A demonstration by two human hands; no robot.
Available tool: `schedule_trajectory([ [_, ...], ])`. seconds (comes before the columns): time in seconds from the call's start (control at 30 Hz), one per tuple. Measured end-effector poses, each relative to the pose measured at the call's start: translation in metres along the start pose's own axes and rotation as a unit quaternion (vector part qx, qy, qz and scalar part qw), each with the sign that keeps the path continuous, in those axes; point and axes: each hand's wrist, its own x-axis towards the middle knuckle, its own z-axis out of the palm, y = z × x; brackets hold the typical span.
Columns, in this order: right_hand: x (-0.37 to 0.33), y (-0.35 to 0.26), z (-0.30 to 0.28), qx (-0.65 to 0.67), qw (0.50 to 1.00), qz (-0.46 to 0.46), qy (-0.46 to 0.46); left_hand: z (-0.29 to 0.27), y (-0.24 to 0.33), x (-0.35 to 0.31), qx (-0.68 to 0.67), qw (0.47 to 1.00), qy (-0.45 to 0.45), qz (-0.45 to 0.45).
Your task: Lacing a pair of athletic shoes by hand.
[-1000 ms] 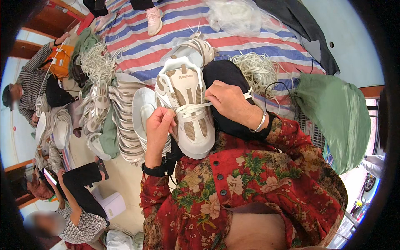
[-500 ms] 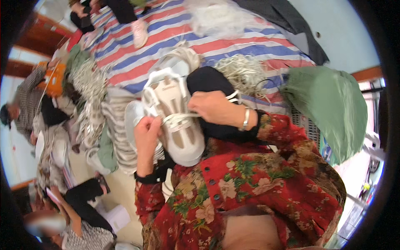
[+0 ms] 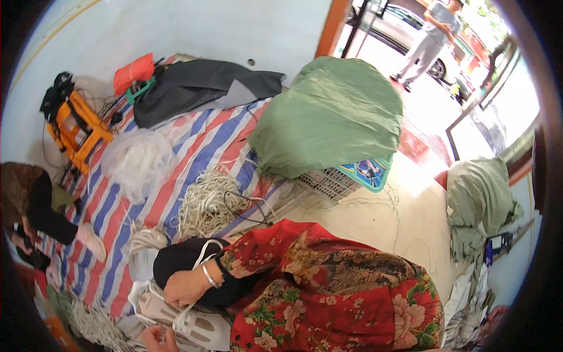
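Note:
A beige and white sneaker [image 3: 205,331] lies by my lap at the lower edge of the picture, its toe pointing right. Pale shoelace [image 3: 186,320] crosses its upper and stands up in a loop. My right hand [image 3: 186,287], with a silver bangle on the wrist, is closed over the sneaker and pinches the lace. Low in the picture, my left hand [image 3: 158,339] has its fingertips together on the lace at the shoe's near side; the rest of that hand is cut off. Another pale shoe [image 3: 145,252] sits just beyond, beside my black-clad knee [image 3: 176,261].
A heap of pale laces [image 3: 211,199] and clear plastic [image 3: 139,161] lie on the striped sheet [image 3: 170,205]. Green cloth [image 3: 334,117] covers a grey crate [image 3: 328,185] at the right. Someone's leg and pink shoe [image 3: 91,242] are at the left. A person [image 3: 428,44] stands outside the doorway.
The view has swung to the right, so the doorway shows and the hands and sneaker sit lower left. Both hands stay at the laces; a lace loop now stands up beside the right hand.

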Motion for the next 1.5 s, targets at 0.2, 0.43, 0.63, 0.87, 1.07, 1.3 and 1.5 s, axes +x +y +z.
schedule_trajectory([
  [0.2,-0.007,-0.009,-0.011,0.082,0.993,0.042,0.075,-0.030,0.022,0.025,0.220,0.899,0.073,0.371],
  [0.43,0.002,-0.010,-0.021,0.060,0.997,0.029,-0.033,-0.038,0.009,0.037,0.268,0.881,-0.037,0.388],
  [0.63,0.007,0.005,-0.011,0.134,0.990,0.022,-0.048,-0.031,0.016,0.038,0.223,0.906,-0.016,0.360],
  [0.87,0.007,-0.001,-0.020,0.182,0.979,0.033,-0.083,-0.015,-0.011,0.056,-0.005,0.976,-0.072,0.207],
  [1.07,0.011,0.001,-0.018,0.201,0.973,0.043,-0.105,0.026,-0.028,0.070,-0.119,0.980,0.076,0.138],
  [1.3,0.007,0.005,-0.011,-0.073,0.994,-0.081,-0.012,0.026,0.018,0.064,-0.219,0.971,-0.067,0.064],
  [1.5,0.006,-0.001,-0.016,-0.186,0.971,-0.137,0.055,0.021,0.035,0.071,-0.039,0.985,-0.123,0.111],
])
